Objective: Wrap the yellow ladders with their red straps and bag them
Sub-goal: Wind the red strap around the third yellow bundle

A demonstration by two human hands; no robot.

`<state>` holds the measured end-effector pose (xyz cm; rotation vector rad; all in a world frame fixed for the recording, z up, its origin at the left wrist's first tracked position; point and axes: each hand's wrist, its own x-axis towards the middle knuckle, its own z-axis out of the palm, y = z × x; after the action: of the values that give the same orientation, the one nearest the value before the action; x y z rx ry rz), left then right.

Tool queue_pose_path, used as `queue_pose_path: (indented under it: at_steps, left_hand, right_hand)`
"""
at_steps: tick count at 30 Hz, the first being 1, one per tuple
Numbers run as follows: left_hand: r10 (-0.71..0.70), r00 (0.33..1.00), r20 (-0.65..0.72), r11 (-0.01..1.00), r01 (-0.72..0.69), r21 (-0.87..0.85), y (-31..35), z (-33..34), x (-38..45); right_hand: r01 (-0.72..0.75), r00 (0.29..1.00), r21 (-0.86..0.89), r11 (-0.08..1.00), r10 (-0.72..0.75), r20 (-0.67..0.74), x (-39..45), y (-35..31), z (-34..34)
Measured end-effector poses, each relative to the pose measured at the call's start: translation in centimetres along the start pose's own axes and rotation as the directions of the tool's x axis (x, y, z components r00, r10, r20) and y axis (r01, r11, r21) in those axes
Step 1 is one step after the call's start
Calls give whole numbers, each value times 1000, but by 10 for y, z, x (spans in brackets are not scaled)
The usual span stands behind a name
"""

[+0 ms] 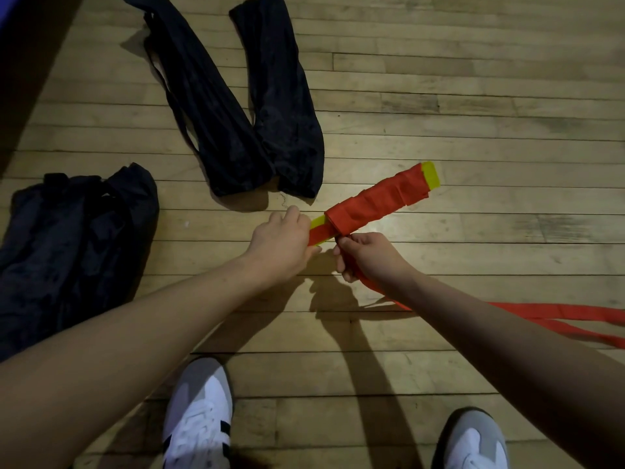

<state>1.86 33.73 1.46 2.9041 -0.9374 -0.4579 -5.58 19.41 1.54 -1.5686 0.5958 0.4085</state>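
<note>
The left hand (282, 240) grips the near end of the ladder (431, 175), fingers curled round the yellow tip. The right hand (367, 255) pinches the strap (375, 202) just beside the bundle, thumb and fingers closed on the red band. The ladder is held above the floor (473, 96), tilted, its far end pointing up and right. Red strap turns cover most of its length; yellow shows at both ends. The loose strap passes under the right forearm and trails off along the floor to the right edge in two runs.

Three dark bags lie on the floor: two long ones (209, 106) (284, 106) beyond the hands, their near ends touching, and a crumpled one (71, 238) to the left. Two white-and-grey shoes (199, 414) (473, 441) stand at the bottom edge.
</note>
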Motion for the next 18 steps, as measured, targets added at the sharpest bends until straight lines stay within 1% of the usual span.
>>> queue_pose_path:
  at_steps: [4, 6, 8, 10, 12, 14, 16, 18]
  left_hand:
    - [-30, 999, 12, 999, 30, -19, -2, 1, 5]
    - [-36, 999, -6, 999, 36, -25, -5, -3, 7]
    - [-8, 999, -32, 1000, 8, -5, -10, -6, 7]
    - [30, 999, -43, 1000, -30, -2, -12, -6, 6]
    - [34, 998, -50, 999, -36, -36, -13, -3, 5]
    - [-28, 999, -23, 992, 25, -126, -13, 0, 6]
    - [-105, 994, 37, 965, 111, -240, -13, 1, 6]
    - [-147, 986, 76, 950, 162, -266, -13, 4, 5]
  right_hand:
    - [4, 1000, -49, 999, -4, 12, 0, -1, 0]
    - [16, 998, -89, 996, -11, 54, 0, 0, 2]
    - [29, 996, -102, 994, -20, 89, -1, 0, 5]
    - [40, 995, -88, 995, -31, 95, 0, 0, 8]
    - [38, 994, -45, 998, -33, 102, 0, 2, 10]
    - [29, 994, -25, 999, -27, 106, 1, 4, 11]
    - [36, 994, -62, 997, -29, 110, 1, 6, 12]
    - [46, 991, -101, 994, -33, 127, 1, 7, 14]
